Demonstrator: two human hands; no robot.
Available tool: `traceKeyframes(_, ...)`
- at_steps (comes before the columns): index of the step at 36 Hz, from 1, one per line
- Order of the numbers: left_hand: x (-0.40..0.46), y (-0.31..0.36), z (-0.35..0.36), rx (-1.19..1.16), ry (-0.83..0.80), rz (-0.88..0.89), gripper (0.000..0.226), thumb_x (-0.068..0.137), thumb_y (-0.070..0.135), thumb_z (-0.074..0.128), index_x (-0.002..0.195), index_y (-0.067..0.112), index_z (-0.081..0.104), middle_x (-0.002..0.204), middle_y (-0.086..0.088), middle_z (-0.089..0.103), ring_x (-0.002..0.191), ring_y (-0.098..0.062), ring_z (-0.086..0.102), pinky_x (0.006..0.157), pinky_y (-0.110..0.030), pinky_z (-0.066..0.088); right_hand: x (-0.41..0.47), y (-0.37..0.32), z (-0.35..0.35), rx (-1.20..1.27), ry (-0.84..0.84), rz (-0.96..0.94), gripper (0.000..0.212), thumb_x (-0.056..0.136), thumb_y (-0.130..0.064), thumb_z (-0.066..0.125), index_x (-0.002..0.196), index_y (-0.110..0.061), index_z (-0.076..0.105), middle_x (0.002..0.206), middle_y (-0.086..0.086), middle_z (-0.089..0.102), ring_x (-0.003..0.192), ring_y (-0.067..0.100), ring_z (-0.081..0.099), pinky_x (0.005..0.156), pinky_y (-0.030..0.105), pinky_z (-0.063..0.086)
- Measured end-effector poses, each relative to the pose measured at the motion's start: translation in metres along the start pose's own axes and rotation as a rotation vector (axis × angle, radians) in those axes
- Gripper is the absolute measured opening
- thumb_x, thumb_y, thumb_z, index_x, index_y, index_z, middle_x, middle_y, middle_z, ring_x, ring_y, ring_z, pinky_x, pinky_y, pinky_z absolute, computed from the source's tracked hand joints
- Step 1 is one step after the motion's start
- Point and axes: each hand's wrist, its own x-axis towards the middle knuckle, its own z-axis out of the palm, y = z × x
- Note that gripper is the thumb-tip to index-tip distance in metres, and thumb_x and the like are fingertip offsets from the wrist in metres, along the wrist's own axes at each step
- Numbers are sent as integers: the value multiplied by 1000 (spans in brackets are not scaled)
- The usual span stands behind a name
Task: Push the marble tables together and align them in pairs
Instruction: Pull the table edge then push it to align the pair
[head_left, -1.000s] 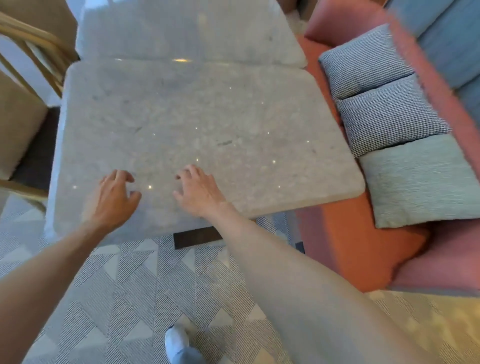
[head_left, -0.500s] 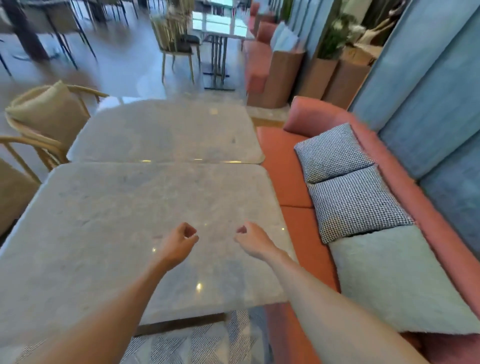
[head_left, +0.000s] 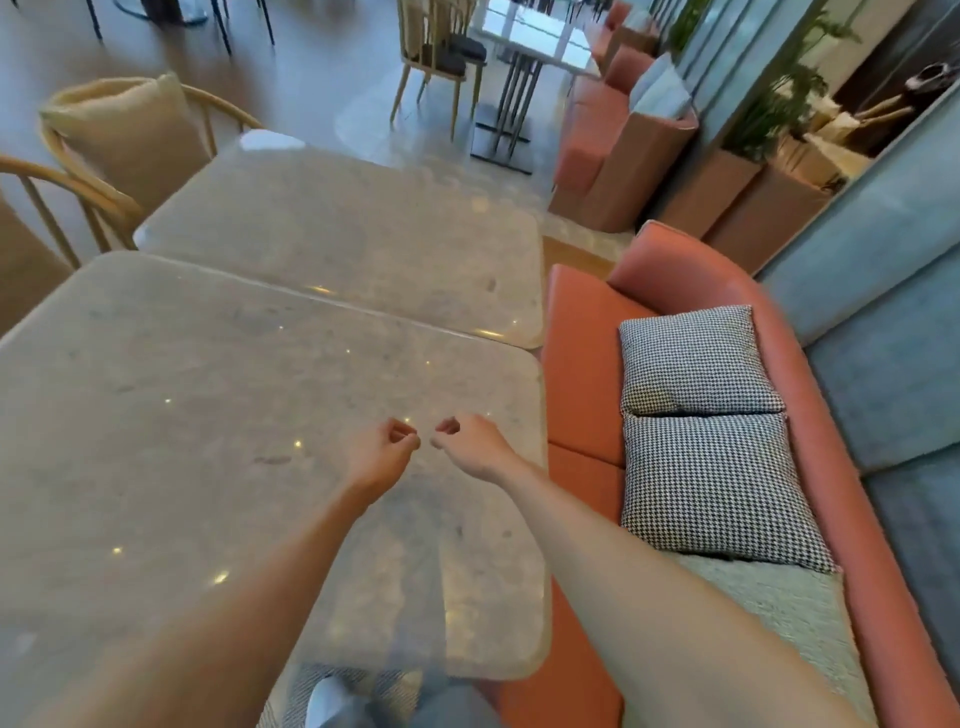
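The near marble table lies directly under both hands and runs away from them to meet the far marble table, the two tops touching along one long seam ahead of the fingers. That seam looks closed, but at its end out to the right of the hands the far top's corner juts a little past the near one's, so the pair seems joined yet perhaps not quite flush. The left hand and right hand hover side by side above the near top, fingers loosely curled and holding nothing, neither one visibly pressing the stone. To finish well, I would judge the best move is to lay both palms flat near the edge on the bench side and nudge the near table sideways in small pushes, watching the corners rather than the seam, since a heavy top on a narrow base may pivot rather than slide. Just right of the hands runs the orange bench with its checked cushions; off to the left beyond the tables stand wooden chairs.
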Motion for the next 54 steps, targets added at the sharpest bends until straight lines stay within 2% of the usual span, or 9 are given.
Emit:
traceKeyframes(11,15,-52,-17,-250,244,-190,13,96,18,54,106,14,61,95,-5,64,90,-22,62,84,-43,54,70,-33,61,-48,-310,-178,29,92,-26,63,115,-8,66,112,12,71,106,27,67,93,39,54)
traceKeyframes(16,8,-85,-19,-409,488,-289,7,97,15,54,96,18,60,92,-2,64,80,-14,60,67,-28,49,88,-40,98,-80,-544,-298,28,94,-21,62,118,-7,65,116,16,70,109,29,66,99,43,52)
traceKeyframes(21,0,-111,12,-509,566,-346,15,95,5,48,92,15,59,85,-8,60,69,-16,53,58,-28,42,89,-30,107,-46,-616,-389,25,93,-10,62,116,0,65,99,14,66,92,25,65,89,40,52)
traceKeyframes(30,6,-136,67,-487,800,-333,10,89,9,61,91,15,68,83,-5,65,82,-19,59,78,-32,47,109,62,70,-20,-321,-271,8,93,-15,63,98,-11,66,83,8,67,73,22,66,73,38,55)
traceKeyframes(34,5,-126,89,-386,870,-347,11,89,14,62,94,11,71,85,-2,66,79,-16,58,69,-24,38,116,108,46,23,-131,-154,15,93,-16,61,79,-20,63,74,9,66,56,17,60,56,32,52)
traceKeyframes(42,-2,-106,134,-345,926,-372,12,88,11,62,93,7,71,85,-2,66,78,-14,55,62,-16,28,132,157,24,-28,-17,-85,18,89,-29,64,74,-21,62,72,5,71,62,23,66,76,49,60)
traceKeyframes(47,-1,-111,156,-320,1022,-358,7,87,8,62,87,8,69,83,-5,66,77,-17,58,71,-26,42,146,182,6,-74,-4,-127,25,88,-43,66,73,-23,61,70,3,71,51,8,65,58,29,56)
traceKeyframes(50,0,-109,167,-291,1124,-355,9,85,3,62,88,5,70,83,-10,69,75,-19,58,67,-21,35,160,191,-3,-165,16,-197,29,89,-43,65,73,-19,62,71,1,69,73,25,70,71,35,54)
traceKeyframes(54,-10,-106,197,-276,1262,-480,10,84,3,63,89,6,72,83,-10,69,74,-17,56,66,-21,32,166,209,-19,-223,57,-196,28,90,-46,64,80,-20,60,76,2,62,87,31,66,71,31,37)
